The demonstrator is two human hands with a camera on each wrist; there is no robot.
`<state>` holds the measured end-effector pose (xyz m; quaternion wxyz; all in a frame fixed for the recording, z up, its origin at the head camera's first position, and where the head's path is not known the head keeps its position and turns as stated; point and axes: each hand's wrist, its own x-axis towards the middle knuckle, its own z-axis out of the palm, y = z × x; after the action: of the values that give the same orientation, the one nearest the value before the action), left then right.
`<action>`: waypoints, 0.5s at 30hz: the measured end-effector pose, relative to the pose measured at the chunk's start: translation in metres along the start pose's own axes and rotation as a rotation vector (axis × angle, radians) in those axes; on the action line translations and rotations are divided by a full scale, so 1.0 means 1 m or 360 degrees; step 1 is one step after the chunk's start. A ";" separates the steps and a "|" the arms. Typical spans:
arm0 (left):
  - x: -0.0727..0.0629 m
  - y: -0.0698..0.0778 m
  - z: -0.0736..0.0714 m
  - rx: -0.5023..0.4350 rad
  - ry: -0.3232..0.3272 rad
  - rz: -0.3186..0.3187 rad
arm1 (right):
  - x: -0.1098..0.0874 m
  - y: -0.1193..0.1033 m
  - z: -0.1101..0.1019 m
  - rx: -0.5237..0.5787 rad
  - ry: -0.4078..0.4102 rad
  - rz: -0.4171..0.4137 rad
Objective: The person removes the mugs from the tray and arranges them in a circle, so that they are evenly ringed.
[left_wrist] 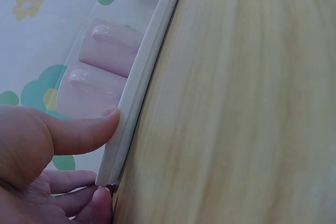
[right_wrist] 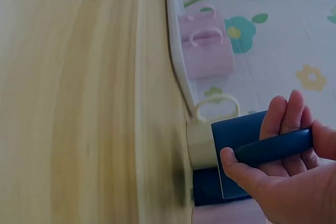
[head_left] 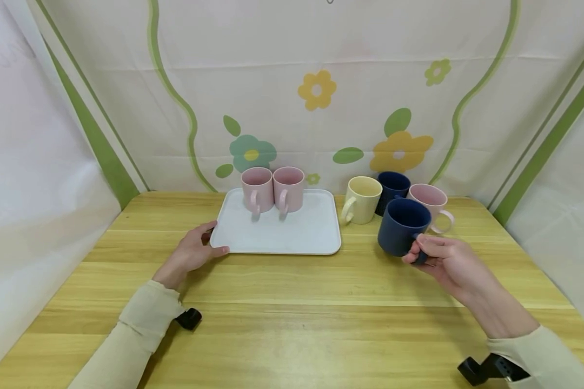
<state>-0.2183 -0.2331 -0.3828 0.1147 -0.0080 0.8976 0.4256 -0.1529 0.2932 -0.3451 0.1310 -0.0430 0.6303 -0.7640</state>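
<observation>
My right hand (head_left: 450,262) grips a navy mug (head_left: 394,232) by its handle and holds it upright above the tabletop. In the right wrist view a gap shows between this mug's base and the wood. On the left, my left hand (head_left: 191,252) holds the near-left corner of a white tray (head_left: 272,236), thumb on the rim and fingers at its edge. Two pink mugs, one on the left (head_left: 257,190) and one on the right (head_left: 289,189), stand side by side at the tray's back, handles facing me.
Right of the tray stand a pale yellow mug (head_left: 364,201), a second navy mug (head_left: 388,189) and a third pink mug (head_left: 429,195), the last two partly hidden by the held mug. A flower-printed curtain (head_left: 277,81) closes off the back of the wooden table (head_left: 292,324).
</observation>
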 end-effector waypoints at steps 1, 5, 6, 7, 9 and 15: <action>0.000 0.000 0.000 -0.0007 -0.0001 -0.0004 | 0.000 0.000 -0.004 0.0002 0.0011 0.0008; 0.001 0.000 0.001 -0.0022 -0.0004 -0.0016 | -0.002 0.002 -0.019 0.0062 0.0038 0.0030; 0.001 0.000 0.001 -0.0027 -0.0003 -0.0021 | -0.002 0.003 -0.022 0.0079 0.0036 0.0031; 0.001 0.000 0.001 -0.0035 -0.0001 -0.0026 | -0.003 0.004 -0.025 0.0098 0.0037 0.0033; 0.001 0.000 0.001 -0.0034 -0.0002 -0.0029 | -0.003 0.005 -0.031 0.0128 0.0048 0.0035; 0.000 0.001 0.001 -0.0035 -0.0004 -0.0040 | -0.005 0.007 -0.043 0.0146 0.0082 0.0057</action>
<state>-0.2181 -0.2319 -0.3822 0.1213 -0.0200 0.8925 0.4340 -0.1575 0.3344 -0.3603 0.1302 -0.0061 0.5983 -0.7906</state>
